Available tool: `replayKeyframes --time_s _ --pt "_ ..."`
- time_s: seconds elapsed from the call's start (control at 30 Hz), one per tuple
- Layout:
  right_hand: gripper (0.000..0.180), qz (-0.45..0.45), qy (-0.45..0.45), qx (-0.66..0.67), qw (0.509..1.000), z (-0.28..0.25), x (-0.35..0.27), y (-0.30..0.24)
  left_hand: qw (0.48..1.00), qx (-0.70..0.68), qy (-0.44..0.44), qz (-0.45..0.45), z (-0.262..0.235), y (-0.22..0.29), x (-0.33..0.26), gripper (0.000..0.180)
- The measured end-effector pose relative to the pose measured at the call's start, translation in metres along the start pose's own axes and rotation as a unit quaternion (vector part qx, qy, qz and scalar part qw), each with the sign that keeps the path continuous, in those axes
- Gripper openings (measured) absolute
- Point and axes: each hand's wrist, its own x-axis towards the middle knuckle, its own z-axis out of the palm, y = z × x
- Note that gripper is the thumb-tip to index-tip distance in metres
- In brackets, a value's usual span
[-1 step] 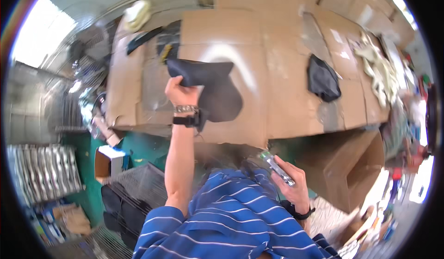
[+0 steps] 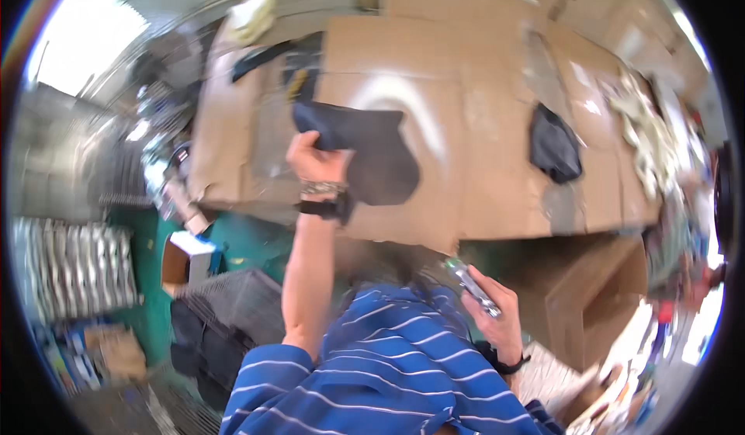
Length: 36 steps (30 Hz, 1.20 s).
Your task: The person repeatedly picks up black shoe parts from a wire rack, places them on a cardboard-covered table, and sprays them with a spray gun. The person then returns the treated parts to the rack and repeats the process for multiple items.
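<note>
My left hand [image 2: 317,159] is closed on one edge of a dark, flat, flexible piece [image 2: 380,155], like a sheet of leather or rubber. That piece is held over the cardboard-covered table [image 2: 481,179], with its broad end pointing away to the right. Lower down, beyond the table's near edge, my right hand [image 2: 497,311] wraps round a small silvery handheld tool [image 2: 475,291] with a green tip. Blur hides what kind of tool it is. A black crumpled piece [image 2: 554,144] lies on the right part of the table.
Pale gloves [image 2: 644,136] lie along the table's right side. Another pale bundle [image 2: 252,17] and a dark strip [image 2: 260,61] are at the far left. An open cardboard box [image 2: 590,303] stands below the right edge. A black bag [image 2: 206,346] lies at lower left.
The whole view has turned slightly, so the table and its things appear farther right. Both hands keep their holds, with little visible movement of their own.
</note>
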Motion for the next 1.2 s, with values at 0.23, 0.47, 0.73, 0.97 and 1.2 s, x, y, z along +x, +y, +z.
replayKeyframes --time_s 0.23,0.47,0.73,0.97,1.2 --pt "0.041 0.036 -0.123 0.070 0.989 0.019 0.027 0.021 0.988 -0.082 0.056 0.120 -0.070 0.080 -0.119 0.016" --pt "0.040 -0.013 0.017 -0.275 0.961 0.024 0.155 0.140 0.949 -0.099 0.144 0.264 -0.165 0.101 -0.254 0.047" --pt "0.059 -0.126 0.114 -0.647 0.744 0.092 0.276 0.344 0.885 -0.132 0.265 0.359 -0.180 0.083 -0.329 0.047" --pt "0.047 -0.084 -0.351 -0.178 0.916 0.157 0.211 0.165 0.866 -0.147 0.285 0.384 -0.144 0.076 -0.336 0.040" --pt "0.056 0.173 -0.696 0.315 0.622 0.234 0.108 -0.018 0.909 -0.111 0.161 0.369 -0.114 0.097 -0.326 0.050"
